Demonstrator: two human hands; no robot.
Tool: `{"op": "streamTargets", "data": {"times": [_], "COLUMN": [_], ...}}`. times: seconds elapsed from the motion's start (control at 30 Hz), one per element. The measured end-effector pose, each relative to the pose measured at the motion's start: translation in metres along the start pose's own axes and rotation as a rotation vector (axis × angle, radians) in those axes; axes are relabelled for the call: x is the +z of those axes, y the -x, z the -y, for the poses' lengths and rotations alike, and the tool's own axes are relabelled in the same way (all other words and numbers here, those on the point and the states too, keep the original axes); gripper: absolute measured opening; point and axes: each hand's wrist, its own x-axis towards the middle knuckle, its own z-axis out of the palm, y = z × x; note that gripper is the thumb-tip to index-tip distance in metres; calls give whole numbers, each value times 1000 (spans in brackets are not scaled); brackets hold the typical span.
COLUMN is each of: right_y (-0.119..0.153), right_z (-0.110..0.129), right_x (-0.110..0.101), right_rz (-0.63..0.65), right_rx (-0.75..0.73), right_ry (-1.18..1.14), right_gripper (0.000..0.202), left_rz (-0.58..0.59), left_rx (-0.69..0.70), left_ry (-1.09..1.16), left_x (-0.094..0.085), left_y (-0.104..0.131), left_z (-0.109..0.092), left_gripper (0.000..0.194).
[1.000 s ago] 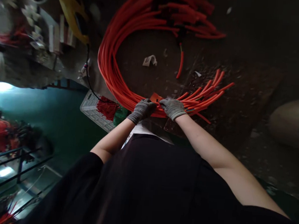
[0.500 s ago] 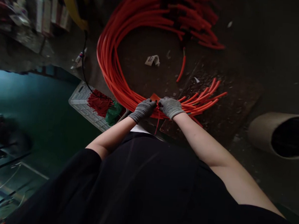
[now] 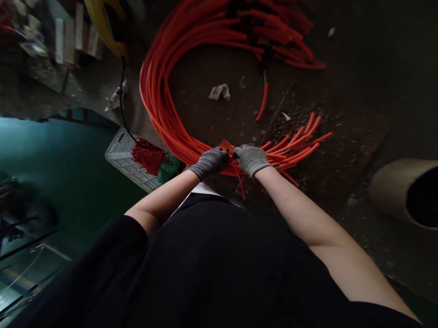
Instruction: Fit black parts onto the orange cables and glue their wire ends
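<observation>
A thick bundle of orange cables point(image 3: 154, 92) lies in a large open loop on the dark work surface. At its near end, both my hands, in grey gloves with dark fingertips, are close together over the bundle. My left hand point(image 3: 213, 162) is closed, fingertips pinched. My right hand point(image 3: 251, 159) faces it, also closed, just left of the fanned cable ends point(image 3: 297, 143). Between and behind the fingertips shows a flat orange piece point(image 3: 226, 145). Below the bundle hangs a thin red strip point(image 3: 241, 185). What the fingertips grip is too small to make out.
Left of the bundle, a white plastic crate point(image 3: 122, 151) holds red strips point(image 3: 148, 159) and a green bag point(image 3: 168, 168). A yellow tool point(image 3: 98, 11) with a black cord is at upper left. Crumpled paper point(image 3: 220, 91) lies inside the loop; a wide tube point(image 3: 390, 187) is at right.
The thin red strip's lower end has swung a little to the right. My hands stay at the same spot on the bundle, fingertips still close together. The view has shifted slightly.
</observation>
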Motion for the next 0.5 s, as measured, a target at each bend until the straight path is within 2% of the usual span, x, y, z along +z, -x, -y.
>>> {"op": "streamTargets", "data": {"times": [0.13, 0.23, 0.37, 0.5], "right_y": [-1, 0, 2, 4], "right_z": [-4, -12, -17, -8], "right_x": [1, 9, 17, 21], "right_rz": [-12, -31, -59, -87], "right_rx": [4, -25, -39, -46], "right_ry": [-24, -50, -57, -29], "right_gripper": [31, 29, 31, 34], "left_rz": [-20, 33, 181, 243], "left_rx": [-86, -171, -299, -369], "left_ry": [152, 372, 702, 912], "left_x": [6, 7, 6, 6], "left_y": [-12, -13, -6, 1], "left_z": [-12, -12, -8, -9], "left_gripper": [22, 14, 33, 36]}}
